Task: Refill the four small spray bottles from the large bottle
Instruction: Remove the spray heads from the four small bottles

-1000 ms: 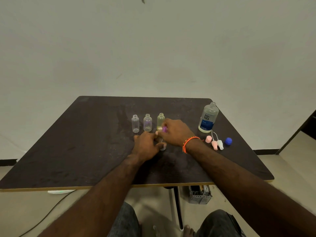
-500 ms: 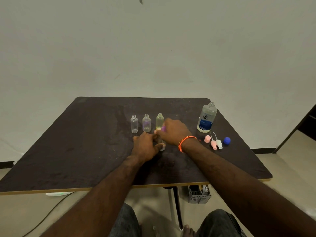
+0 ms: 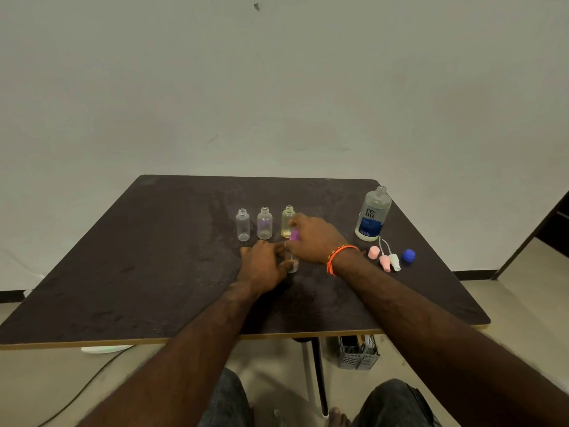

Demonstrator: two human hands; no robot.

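Three small clear bottles stand uncapped in a row on the dark table [image 3: 154, 272]: one [image 3: 243, 225], a second [image 3: 264, 223] and a yellowish third [image 3: 288, 221]. A fourth small bottle [image 3: 293, 264] stands nearer me, gripped by my left hand [image 3: 264, 263]. My right hand [image 3: 314, 238] pinches its purple spray cap [image 3: 295, 234] on top. The large uncapped bottle [image 3: 373, 214] with a blue label stands at the right.
Loose caps lie right of my right wrist: a pink cap [image 3: 373, 252], a pink sprayer [image 3: 385, 262], a white sprayer [image 3: 394, 261] and a blue cap [image 3: 408, 255]. A grey basket [image 3: 357, 352] sits under the table. A cable runs on the floor at left.
Both hands stay on the fourth bottle and its purple cap. The view has shifted slightly; the hands have barely moved.
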